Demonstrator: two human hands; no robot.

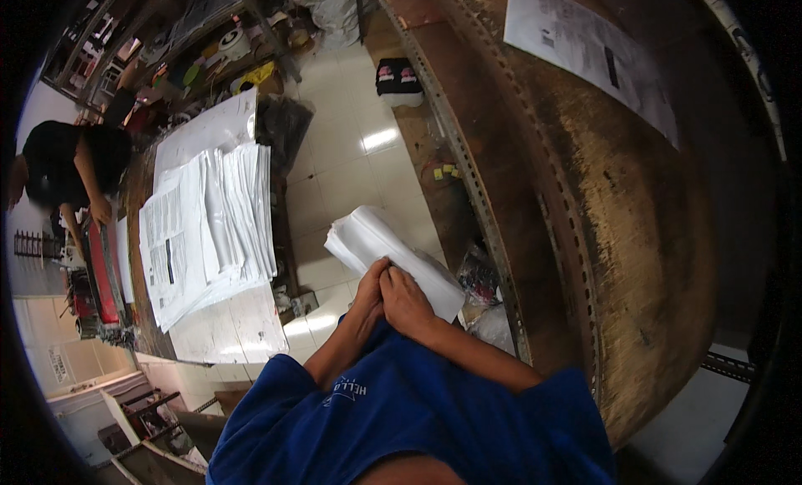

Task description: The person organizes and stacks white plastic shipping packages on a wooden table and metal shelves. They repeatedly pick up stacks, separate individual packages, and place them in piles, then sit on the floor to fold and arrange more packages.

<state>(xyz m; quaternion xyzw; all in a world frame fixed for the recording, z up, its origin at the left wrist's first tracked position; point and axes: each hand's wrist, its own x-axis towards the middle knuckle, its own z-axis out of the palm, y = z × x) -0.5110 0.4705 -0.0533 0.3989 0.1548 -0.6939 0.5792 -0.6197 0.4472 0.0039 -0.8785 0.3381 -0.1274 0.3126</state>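
White floor tiles [334,151] are showing beneath the folded paper stack [393,255] I am gripping. Both my left hand [368,293] and right hand [407,301] are pinching its near end; its long axis is running toward 10 o'clock, between two worktables.

This was a workshop, likely for printing or paper work. Left of the left hand [368,294], a desk [242,335] carried stacks of printed sheets [213,226]. Right of the right hand [407,301] stood a worn wooden desk [635,259] edged with slotted metal rail [480,201]. Beyond, cluttered shelves [209,42] rose over a tiled floor [351,151].
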